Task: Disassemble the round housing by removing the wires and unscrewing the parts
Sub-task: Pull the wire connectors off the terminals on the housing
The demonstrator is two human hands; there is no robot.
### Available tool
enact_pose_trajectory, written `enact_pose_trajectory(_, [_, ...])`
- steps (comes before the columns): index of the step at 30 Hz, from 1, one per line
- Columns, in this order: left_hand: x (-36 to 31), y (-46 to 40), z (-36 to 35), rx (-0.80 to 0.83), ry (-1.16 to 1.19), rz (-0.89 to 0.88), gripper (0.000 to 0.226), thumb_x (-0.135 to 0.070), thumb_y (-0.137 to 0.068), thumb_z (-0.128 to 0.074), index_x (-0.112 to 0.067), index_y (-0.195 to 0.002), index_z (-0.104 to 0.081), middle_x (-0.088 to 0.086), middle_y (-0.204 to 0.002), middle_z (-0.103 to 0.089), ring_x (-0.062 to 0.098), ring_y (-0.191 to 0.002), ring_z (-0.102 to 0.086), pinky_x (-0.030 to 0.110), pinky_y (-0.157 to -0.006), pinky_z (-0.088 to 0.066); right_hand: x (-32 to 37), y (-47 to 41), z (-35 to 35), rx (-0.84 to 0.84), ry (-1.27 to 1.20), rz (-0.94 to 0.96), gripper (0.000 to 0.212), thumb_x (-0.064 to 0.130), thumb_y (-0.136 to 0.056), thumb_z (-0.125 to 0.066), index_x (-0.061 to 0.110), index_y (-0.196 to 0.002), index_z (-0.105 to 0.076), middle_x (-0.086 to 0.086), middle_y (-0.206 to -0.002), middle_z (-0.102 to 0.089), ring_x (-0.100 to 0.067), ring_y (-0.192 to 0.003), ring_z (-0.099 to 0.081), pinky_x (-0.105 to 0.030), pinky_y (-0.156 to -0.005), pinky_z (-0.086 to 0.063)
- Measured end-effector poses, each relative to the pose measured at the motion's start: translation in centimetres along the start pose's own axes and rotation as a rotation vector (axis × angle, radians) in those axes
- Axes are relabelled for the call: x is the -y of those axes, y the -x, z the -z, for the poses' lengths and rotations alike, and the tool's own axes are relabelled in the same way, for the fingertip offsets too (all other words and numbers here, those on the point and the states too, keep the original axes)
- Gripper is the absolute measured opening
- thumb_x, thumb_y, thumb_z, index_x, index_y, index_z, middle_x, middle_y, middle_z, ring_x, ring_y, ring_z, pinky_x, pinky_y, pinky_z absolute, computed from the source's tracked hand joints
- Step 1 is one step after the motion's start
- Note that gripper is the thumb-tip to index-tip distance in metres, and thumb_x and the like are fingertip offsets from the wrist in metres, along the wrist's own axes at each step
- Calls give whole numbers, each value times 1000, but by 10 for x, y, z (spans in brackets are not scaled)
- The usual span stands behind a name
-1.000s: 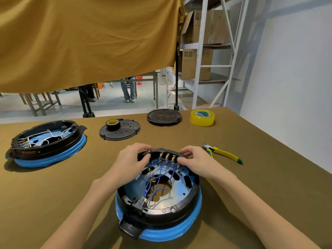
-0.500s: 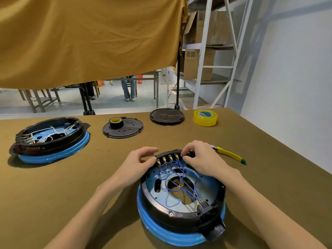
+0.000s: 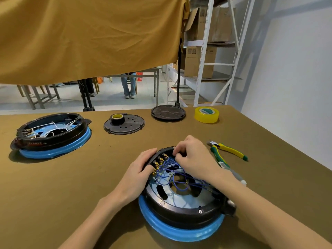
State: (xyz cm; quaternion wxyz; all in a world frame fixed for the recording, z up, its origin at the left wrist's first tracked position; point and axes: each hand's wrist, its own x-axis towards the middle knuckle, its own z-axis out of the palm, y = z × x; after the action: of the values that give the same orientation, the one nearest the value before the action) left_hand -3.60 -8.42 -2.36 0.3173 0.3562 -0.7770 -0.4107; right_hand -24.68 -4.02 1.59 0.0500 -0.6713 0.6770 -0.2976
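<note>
Head view: the round housing (image 3: 181, 200) sits on the bench (image 3: 71, 186) directly in front of you, open side up, its black shell standing on a blue ring. Your left hand (image 3: 139, 174) rests against the left rim with the fingers laid along the shell beside the row of brass terminals (image 3: 159, 163), bracing the unit; its grip is apart, not clamped on anything. Your right hand (image 3: 193, 157) is curled over the far rim, with the fingertips drawn together at the upper terminal area; whether they actually pinch a wire or a connector cannot be told, because the hand covers that point. The blue wires (image 3: 177, 177) run from the terminals across the metal plate toward the centre opening. Treat these wires as thin, limp and easily broken: take hold at the connector, not along the strand. The shell appears rigid and is best held by its rim. The pliers (image 3: 229, 152) lie just to the right of the housing, near your right hand.
</note>
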Motion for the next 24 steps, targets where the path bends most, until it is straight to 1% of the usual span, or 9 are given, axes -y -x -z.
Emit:
enact_pose_trajectory(2, [-2,2,0,4,47,8,59,-35,-90,-41,-34,-149,-47,-20,-141,-54,-5,-126,-53,31,-106,-48,10,6,-4,86,-82,-40,12,33,-89,-70,23,-84,-75,8,-74,-66,-11,-68,-63,-34,-62,-52])
enact_pose_trajectory(3, [-3,3,0,3,65,8,57,-33,-90,-42,-35,-147,-49,-20,-138,-58,-3,-123,-57,32,-103,-52,12,7,-6,99,-100,-60,15,36,-89,-71,22,-85,-75,7,-72,-69,-10,-67,-65,-34,-61,-54])
enact_pose_trajectory(7, [-5,5,-1,-14,88,17,55,-30,-89,-43,-34,-142,-52,-17,-131,-63,1,-116,-63,38,-98,-56,14,-2,-7,67,-121,-80,13,25,-91,-72,15,-90,-80,3,-77,-74,-12,-73,-69,-37,-70,-60])
enact_pose_trajectory(10, [-3,5,-2,-11,88,28,57,-34,-89,-42,-33,-146,-49,-16,-134,-61,0,-117,-61,38,-99,-55,13,-8,-8,115,-185,-118,14,22,-91,-72,14,-85,-82,2,-75,-76,-11,-72,-71,-32,-70,-61])
enact_pose_trajectory(13, [-1,5,-4,-19,106,32,54,-36,-90,-42,-33,-144,-49,-15,-134,-60,0,-119,-60,35,-100,-54,11,-13,-10,132,-182,-149,15,26,-90,-74,15,-83,-82,2,-73,-75,-10,-71,-70,-28,-65,-57])
enact_pose_trajectory(15, [0,6,-6,-28,126,31,50,-36,-91,-42,-36,-140,-51,-14,-131,-61,0,-117,-61,30,-96,-54,12,-12,-12,124,-177,-138,16,26,-90,-73,16,-82,-81,2,-73,-75,-11,-71,-70,-28,-64,-57])
enact_pose_trajectory(18, [1,6,-7,-33,160,29,46,-36,-91,-43,-40,-136,-52,-14,-128,-62,0,-115,-62,26,-90,-56,14,-7,-16,88,-150,-87,14,25,-91,-69,16,-81,-76,2,-72,-72,-15,-69,-68,-33,-62,-56])
enact_pose_trajectory(21, [3,3,-7,-37,170,21,48,-36,-90,-44,-37,-137,-53,-15,-128,-63,0,-115,-62,24,-88,-56,12,-5,-18,95,-127,-57,14,24,-94,-66,17,-82,-70,2,-72,-69,-22,-69,-66,-38,-61,-53])
enact_pose_trajectory(24, [6,3,-9,-61,186,13,51,-35,-89,-45,-32,-140,-54,-12,-128,-63,-1,-112,-62,17,-83,-55,9,-7,-20,122,-139,-66,16,24,-96,-64,19,-81,-68,3,-73,-67,-20,-68,-63,-31,-58,-49])
